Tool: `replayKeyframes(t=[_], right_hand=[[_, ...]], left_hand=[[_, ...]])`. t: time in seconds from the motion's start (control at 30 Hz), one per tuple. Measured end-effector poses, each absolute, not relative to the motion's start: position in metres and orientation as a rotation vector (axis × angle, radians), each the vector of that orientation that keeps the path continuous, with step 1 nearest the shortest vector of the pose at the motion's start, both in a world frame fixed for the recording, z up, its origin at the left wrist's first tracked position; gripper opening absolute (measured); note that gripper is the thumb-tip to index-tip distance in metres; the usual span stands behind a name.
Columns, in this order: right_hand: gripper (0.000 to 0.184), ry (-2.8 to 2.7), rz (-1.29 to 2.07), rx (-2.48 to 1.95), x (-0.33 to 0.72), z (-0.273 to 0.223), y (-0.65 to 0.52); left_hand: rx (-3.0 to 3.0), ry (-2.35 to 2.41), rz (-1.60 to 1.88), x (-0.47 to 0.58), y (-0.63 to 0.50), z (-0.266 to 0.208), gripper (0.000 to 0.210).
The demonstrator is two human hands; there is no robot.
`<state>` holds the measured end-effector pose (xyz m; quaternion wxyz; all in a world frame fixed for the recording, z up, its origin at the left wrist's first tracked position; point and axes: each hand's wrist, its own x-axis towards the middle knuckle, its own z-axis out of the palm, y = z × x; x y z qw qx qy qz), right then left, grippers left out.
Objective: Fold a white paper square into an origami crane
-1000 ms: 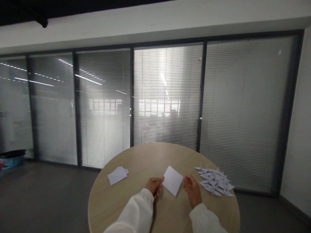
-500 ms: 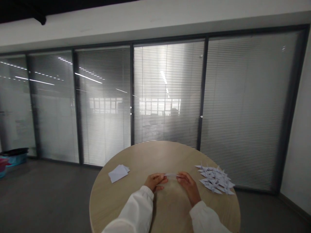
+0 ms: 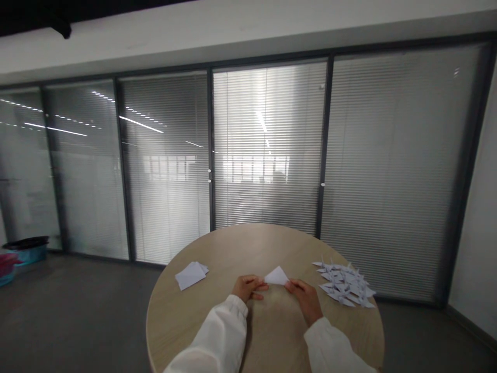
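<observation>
A small piece of white paper (image 3: 276, 276), folded to a triangle with its tip pointing away from me, is held between my hands over the table. My left hand (image 3: 248, 288) pinches its left corner between thumb and fingers. At the right corner, my right hand (image 3: 305, 298) has its thumb and fingers closed on the paper. Several folded paper cranes (image 3: 345, 284) lie heaped to the right of my right hand. To the left, a few flat square paper sheets (image 3: 191, 274) rest in a loose stack.
The round wooden table (image 3: 264, 243) stands close to a glass partition (image 3: 267, 145) with blinds. On the floor at far left are a blue bin with a dark liner (image 3: 29, 252) and a pink-and-blue container (image 3: 6, 267).
The paper, seen nearly edge-on before, has tilted up and now shows its triangular face. Both hands keep hold of its corners in almost the same place.
</observation>
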<state>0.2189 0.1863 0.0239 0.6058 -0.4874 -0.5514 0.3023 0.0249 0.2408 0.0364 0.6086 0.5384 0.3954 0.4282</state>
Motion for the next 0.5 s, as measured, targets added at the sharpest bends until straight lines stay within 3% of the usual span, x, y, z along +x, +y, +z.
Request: replayKeyframes(t=[0.3,0.5], right_hand=[[0.029,-1.275,0.784,-1.122,0.213,0.026,0.184],[0.028,-1.336,0.824,-1.031,0.207,0.028,0.183]], left_hand=[[1.226,0.810,1.088,0.029,0.237,0.036,0.049],[1.304,0.742,1.230,0.038,0.233,0.029,0.107]])
